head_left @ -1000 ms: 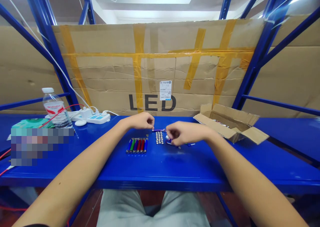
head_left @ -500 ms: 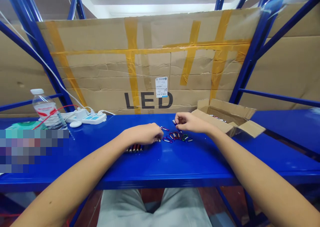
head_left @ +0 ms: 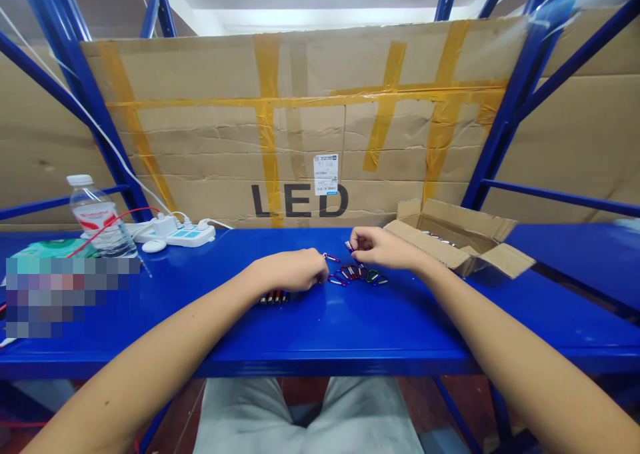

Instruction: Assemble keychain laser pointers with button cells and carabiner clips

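Observation:
My right hand (head_left: 377, 246) is closed in a pinch on a small purple piece with a silver end (head_left: 349, 246), held just over the table. My left hand (head_left: 297, 271) is curled with knuckles up and fingertips down by the tabletop; what it grips is hidden beneath it. Just past its knuckles lies a slim purple piece with a silver end (head_left: 331, 258). Between the hands, several coloured carabiners (head_left: 351, 272), in purple, red and green, are fanned out in an arc. Partly covered by my left wrist is a row of small dark red and black tubes with silvery ends (head_left: 274, 299).
An opened cardboard box (head_left: 463, 241) with shiny small items stands right on the blue table (head_left: 320, 334). At left are a water bottle (head_left: 97, 217), a green packet (head_left: 57, 249) and a white power strip (head_left: 193, 235). A large cardboard sheet (head_left: 215, 147) closes off the back.
The view has shifted slightly. My left hand has edged right and lower over the tabletop, covering silvery bits seen under its fingers before. My right hand keeps its pinch in nearly the same place.

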The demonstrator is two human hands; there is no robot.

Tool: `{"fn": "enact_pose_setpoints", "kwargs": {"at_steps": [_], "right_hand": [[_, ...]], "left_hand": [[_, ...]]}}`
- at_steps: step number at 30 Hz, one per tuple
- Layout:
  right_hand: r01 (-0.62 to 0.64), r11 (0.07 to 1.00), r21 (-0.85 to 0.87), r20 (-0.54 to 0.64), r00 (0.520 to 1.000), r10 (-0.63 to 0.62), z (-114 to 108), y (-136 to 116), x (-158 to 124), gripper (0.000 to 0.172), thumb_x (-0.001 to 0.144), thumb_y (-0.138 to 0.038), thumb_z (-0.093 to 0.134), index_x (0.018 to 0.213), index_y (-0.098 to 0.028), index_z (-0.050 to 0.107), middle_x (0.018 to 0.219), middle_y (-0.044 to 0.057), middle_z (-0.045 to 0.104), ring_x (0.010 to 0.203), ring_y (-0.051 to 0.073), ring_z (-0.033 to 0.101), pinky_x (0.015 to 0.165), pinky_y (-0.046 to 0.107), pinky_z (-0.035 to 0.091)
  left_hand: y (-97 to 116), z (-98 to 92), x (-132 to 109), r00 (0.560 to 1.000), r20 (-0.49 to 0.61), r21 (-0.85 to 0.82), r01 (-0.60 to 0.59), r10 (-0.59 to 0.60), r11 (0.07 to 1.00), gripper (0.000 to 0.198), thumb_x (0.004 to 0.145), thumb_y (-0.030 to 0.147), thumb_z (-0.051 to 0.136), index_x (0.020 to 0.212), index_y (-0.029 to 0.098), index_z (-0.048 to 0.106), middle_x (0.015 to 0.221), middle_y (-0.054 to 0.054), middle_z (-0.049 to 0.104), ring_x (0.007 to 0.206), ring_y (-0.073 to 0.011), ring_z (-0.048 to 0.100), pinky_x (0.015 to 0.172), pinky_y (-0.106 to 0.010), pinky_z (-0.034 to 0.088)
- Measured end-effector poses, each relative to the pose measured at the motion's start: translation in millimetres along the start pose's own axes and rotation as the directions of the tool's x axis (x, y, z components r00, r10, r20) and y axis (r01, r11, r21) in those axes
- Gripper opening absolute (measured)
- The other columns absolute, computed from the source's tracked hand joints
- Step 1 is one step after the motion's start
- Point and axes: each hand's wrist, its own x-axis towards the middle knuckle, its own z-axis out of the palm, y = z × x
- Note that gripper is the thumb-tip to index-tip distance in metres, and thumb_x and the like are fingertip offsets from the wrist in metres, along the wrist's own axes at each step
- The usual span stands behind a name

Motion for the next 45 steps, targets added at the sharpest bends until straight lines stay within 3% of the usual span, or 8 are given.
{"fn": "enact_pose_setpoints", "kwargs": {"at_steps": [8,13,18,22,27,38,43,45], "right_hand": [[0.032,0.997,0.072,0.004,0.999,-0.032,5,5,1,0.018,0.069,-0.02,0.062,0.08,-0.018,0.047,0.08,0.0,0.058,0.067,0.011,0.049,0.061,0.025,0.041],[0.035,0.998,0.049,0.001,0.999,-0.035,7,4,1,0.018,0.071,-0.022,0.063,0.08,-0.019,0.047,0.079,-0.002,0.056,0.065,0.011,0.048,0.061,0.025,0.041],[0.072,0.991,0.11,-0.07,0.995,-0.064,10,3,2,0.025,0.072,-0.022,0.065,0.087,-0.02,0.045,0.083,-0.001,0.057,0.07,0.012,0.053,0.065,0.027,0.045],[0.06,0.989,0.138,-0.045,0.998,-0.054,17,-2,2,0.033,0.072,-0.022,0.066,0.101,-0.018,0.053,0.082,0.0,0.059,0.073,0.014,0.057,0.065,0.028,0.047],[0.04,0.995,0.088,0.043,0.998,-0.044,27,-7,3,0.015,0.076,-0.023,0.061,0.09,-0.017,0.061,0.072,-0.001,0.06,0.061,0.012,0.055,0.057,0.025,0.045],[0.068,0.996,0.066,0.002,0.998,-0.068,35,-8,3,0.011,0.077,-0.022,0.061,0.086,-0.017,0.062,0.066,-0.002,0.061,0.057,0.012,0.055,0.055,0.025,0.044],[0.096,0.994,0.054,-0.026,0.995,-0.095,36,-7,4,0.009,0.076,-0.023,0.062,0.084,-0.017,0.062,0.066,-0.002,0.061,0.058,0.012,0.055,0.058,0.026,0.044],[0.112,0.993,0.038,-0.043,0.993,-0.11,36,-7,4,0.01,0.077,-0.023,0.062,0.084,-0.017,0.063,0.068,-0.002,0.061,0.06,0.013,0.055,0.06,0.027,0.045]], "left_hand": [[-4,1.3,-2,1.0,0.028,-0.056,-0.01,0.011,0.998,0.033,0.074,0.003,0.051,0.092,0.019,0.074,0.091,-0.006,0.072,0.083,-0.0191,0.062,0.076,-0.027,0.044],[-2,-7.4,-6,0.998,0.042,-0.165,-0.047,0.055,0.985,0.029,0.076,0.006,0.052,0.092,0.02,0.072,0.088,-0.002,0.072,0.078,-0.0149,0.061,0.072,-0.024,0.042],[7,-17.5,-11,0.99,0.064,-0.077,0.129,-0.124,0.989,0.01,0.075,0.022,0.063,0.081,0.018,0.069,0.074,-0.003,0.067,0.062,-0.0149,0.055,0.055,-0.026,0.036],[11,-14.0,-10,0.975,0.084,0.031,0.202,-0.204,0.979,0.012,0.075,0.027,0.064,0.078,0.018,0.071,0.073,-0.006,0.067,0.057,-0.016,0.052,0.055,-0.028,0.036],[11,-6.5,-7,0.985,0.077,0.096,0.149,-0.156,0.984,0.01,0.076,0.021,0.06,0.073,0.018,0.07,0.073,-0.007,0.067,0.059,-0.0177,0.055,0.056,-0.029,0.038],[5,-8.1,-4,0.953,0.22,-0.061,0.228,-0.209,0.972,0.019,0.066,0.03,0.066,0.082,0.02,0.068,0.077,-0.001,0.069,0.061,-0.0164,0.058,0.05,-0.025,0.039],[0,-12.6,-8,0.974,0.189,-0.166,0.155,-0.123,0.974,0.012,0.069,0.023,0.064,0.08,0.019,0.069,0.075,0.001,0.069,0.063,-0.0136,0.059,0.053,-0.023,0.04],[-2,-17.6,-10,0.99,0.086,-0.189,0.123,-0.108,0.974,0.01,0.075,0.022,0.062,0.08,0.018,0.07,0.073,0.0,0.069,0.064,-0.013,0.06,0.056,-0.022,0.041]]}}
